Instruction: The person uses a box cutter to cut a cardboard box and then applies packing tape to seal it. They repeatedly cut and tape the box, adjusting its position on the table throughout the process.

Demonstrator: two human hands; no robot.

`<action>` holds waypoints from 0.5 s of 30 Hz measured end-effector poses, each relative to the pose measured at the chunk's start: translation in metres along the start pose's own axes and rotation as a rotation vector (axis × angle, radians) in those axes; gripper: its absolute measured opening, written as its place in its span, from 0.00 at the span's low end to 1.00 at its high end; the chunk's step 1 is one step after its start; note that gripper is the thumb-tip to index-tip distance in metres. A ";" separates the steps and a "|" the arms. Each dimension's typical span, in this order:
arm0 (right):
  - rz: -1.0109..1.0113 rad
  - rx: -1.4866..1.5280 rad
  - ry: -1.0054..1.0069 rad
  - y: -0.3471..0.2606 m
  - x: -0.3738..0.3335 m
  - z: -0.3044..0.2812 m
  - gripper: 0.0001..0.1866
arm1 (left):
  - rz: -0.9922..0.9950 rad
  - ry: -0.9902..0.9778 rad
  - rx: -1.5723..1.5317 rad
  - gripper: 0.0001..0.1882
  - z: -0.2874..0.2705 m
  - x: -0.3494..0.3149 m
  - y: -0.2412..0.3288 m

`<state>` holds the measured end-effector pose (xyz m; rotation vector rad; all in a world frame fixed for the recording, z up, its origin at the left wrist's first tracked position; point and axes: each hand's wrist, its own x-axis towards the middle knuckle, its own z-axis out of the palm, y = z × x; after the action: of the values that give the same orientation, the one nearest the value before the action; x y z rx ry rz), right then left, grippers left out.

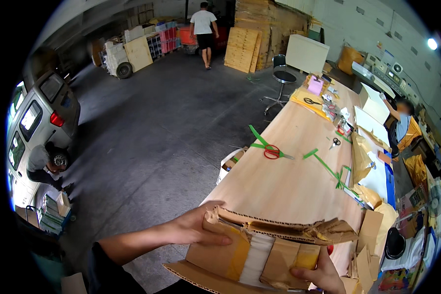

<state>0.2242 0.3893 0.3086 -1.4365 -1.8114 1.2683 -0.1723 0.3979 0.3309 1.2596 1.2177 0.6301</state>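
A torn, open cardboard box [215, 253] is held at the near end of the wooden table, with ragged flaps and strips of yellow tape. My left hand [201, 228] is closed round its left end, thumb along the outside. At the right end, my right hand [324, 275] grips the box with its thumb pressed on a cardboard flap [279, 264] beside yellow tape. White, layered material [257, 257] shows between the cardboard parts; what it is I cannot make out. Beyond the box lie red-handled scissors [272, 152] on a green strap [257, 134].
On the table [299, 181] are more green straps [328, 168], small black scissors [335, 142] and a yellow envelope [308, 105]. Cardboard scraps [365, 259] pile at the right. A stool [283, 78] stands beyond. One person walks far off, another crouches by a van [44, 122], a third sits right.
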 end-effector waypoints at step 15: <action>-1.163 -0.714 -0.216 -0.032 0.021 -0.024 0.22 | 0.542 0.681 0.814 0.30 0.026 -0.032 0.009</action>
<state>0.2226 0.4170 0.3440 -0.2389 -2.7190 0.1632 -0.1554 0.3627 0.3465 2.2098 1.8026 1.0666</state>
